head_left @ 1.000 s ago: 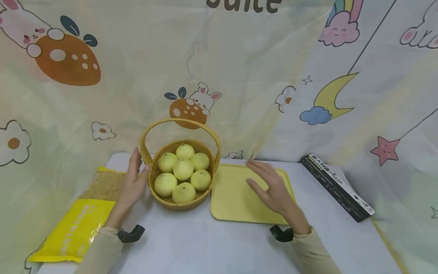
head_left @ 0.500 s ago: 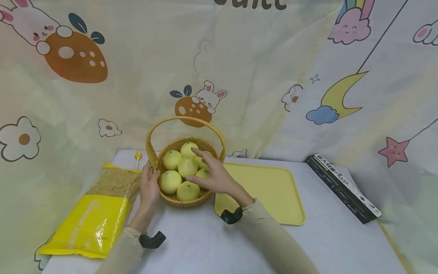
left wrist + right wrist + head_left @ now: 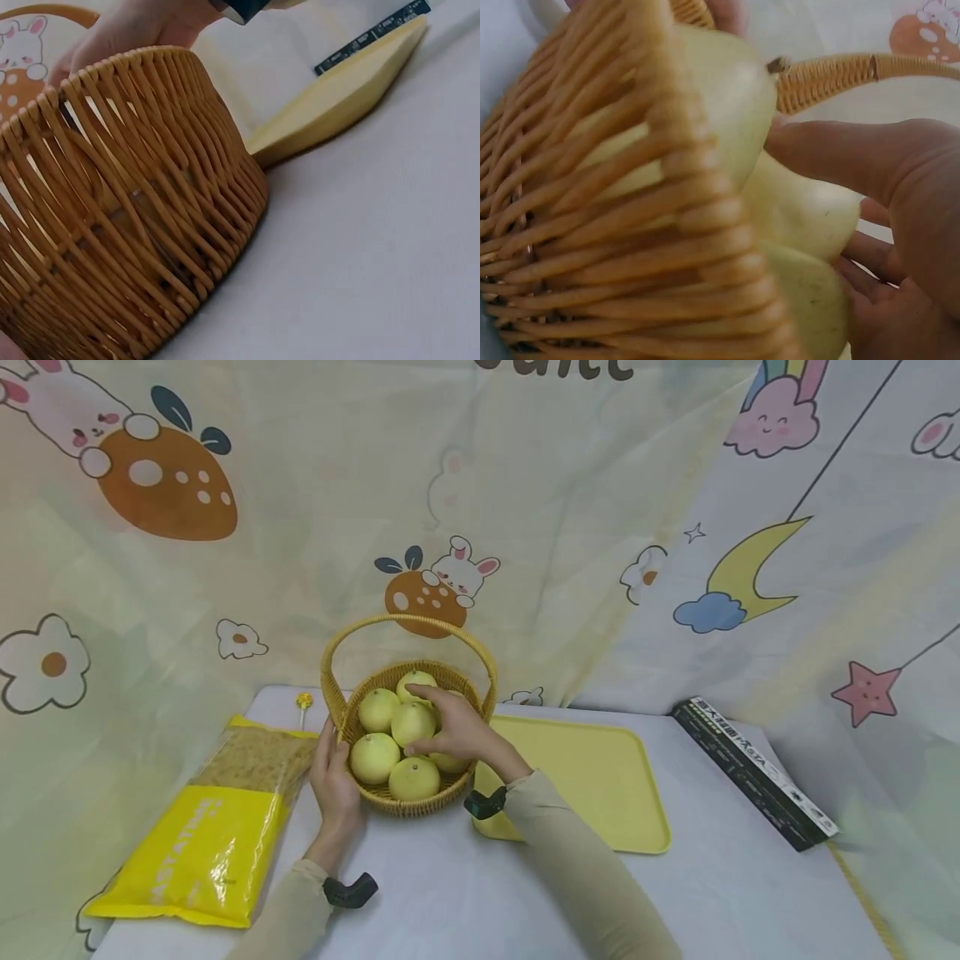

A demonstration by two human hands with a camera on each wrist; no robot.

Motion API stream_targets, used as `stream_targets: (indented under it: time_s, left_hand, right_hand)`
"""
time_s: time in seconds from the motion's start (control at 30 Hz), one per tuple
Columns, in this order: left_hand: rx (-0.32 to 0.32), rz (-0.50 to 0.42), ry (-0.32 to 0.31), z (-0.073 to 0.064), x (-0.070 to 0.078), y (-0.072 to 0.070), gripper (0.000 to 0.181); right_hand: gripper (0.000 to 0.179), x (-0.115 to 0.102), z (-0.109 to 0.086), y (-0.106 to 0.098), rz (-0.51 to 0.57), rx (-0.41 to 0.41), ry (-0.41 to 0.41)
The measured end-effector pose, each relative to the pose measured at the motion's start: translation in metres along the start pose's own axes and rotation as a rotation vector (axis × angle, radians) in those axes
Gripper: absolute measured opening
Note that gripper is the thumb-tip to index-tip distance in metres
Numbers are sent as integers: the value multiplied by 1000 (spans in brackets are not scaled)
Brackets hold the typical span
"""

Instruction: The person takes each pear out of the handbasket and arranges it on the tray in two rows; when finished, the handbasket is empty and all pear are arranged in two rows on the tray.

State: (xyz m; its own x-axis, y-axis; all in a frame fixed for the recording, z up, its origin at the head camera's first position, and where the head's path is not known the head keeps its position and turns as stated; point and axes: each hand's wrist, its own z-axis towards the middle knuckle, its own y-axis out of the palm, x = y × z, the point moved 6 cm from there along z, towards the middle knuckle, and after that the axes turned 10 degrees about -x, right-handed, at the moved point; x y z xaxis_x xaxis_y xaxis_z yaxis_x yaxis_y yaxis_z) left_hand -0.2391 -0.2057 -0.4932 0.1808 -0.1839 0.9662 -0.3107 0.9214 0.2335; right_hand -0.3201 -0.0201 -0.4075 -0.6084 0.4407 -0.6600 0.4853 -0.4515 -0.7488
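Observation:
A woven wicker basket (image 3: 408, 810) with a tall arched handle holds several round yellow-green pears (image 3: 412, 779). My left hand (image 3: 335, 789) rests against its left side, fingers extended up along the wall near the handle's base. From the right, my right hand (image 3: 465, 731) reaches over the rim into the basket. In the right wrist view its thumb (image 3: 832, 154) touches the pears, and its other fingers bend behind a pear (image 3: 806, 300) on the far side. The palm hides the pears at the basket's right in the head view. The left wrist view shows the basket's outer weave (image 3: 135, 202).
Right of the basket lies a yellow tray (image 3: 600, 777), partly under the right forearm. A long black box (image 3: 750, 777) sits farther right. At left are a yellow pasta bag (image 3: 195, 843) and a small yellow-topped lollipop (image 3: 303, 702). A printed cloth hangs behind.
My left hand has come onto the basket's left side. My right hand has moved left from above the tray, down among the pears. The head view has shifted slightly.

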Motion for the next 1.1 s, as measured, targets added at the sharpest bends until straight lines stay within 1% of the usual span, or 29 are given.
stream_targets:
  time_s: [0.2, 0.33, 0.47, 0.57, 0.73, 0.87, 0.93, 1.03, 1.1]
  left_hand:
    - [1, 33, 68, 0, -5, -3, 54]
    - [-5, 47, 103, 1, -6, -5, 54]
    - [-16, 48, 117, 2, -7, -5, 54]
    - [-14, 53, 121, 2, -8, -5, 54]
    - [13, 61, 129, 1, -7, -5, 54]
    - [36, 68, 128, 0, -7, -5, 54]
    - [40, 72, 131, 0, -7, -6, 54]
    - [42, 82, 133, 0, -7, -6, 54]
    - [46, 99, 135, 1, -6, -7, 54]
  right_hand:
    - [87, 8, 4, 3, -2, -11, 61]
    - [89, 7, 8, 6, -37, -8, 92]
    - [88, 7, 12, 9, -85, 16, 115]
    - [83, 8, 13, 10, -89, 61, 112]
    - [78, 8, 13, 11, -71, 134, 75]
    - [75, 8, 12, 10, -38, 161, 46]
    - [74, 7, 10, 8, 1, 171, 20]
    - [74, 1, 6, 4, 84, 181, -44]
    - [75, -5, 2, -1, 162, 186, -87]
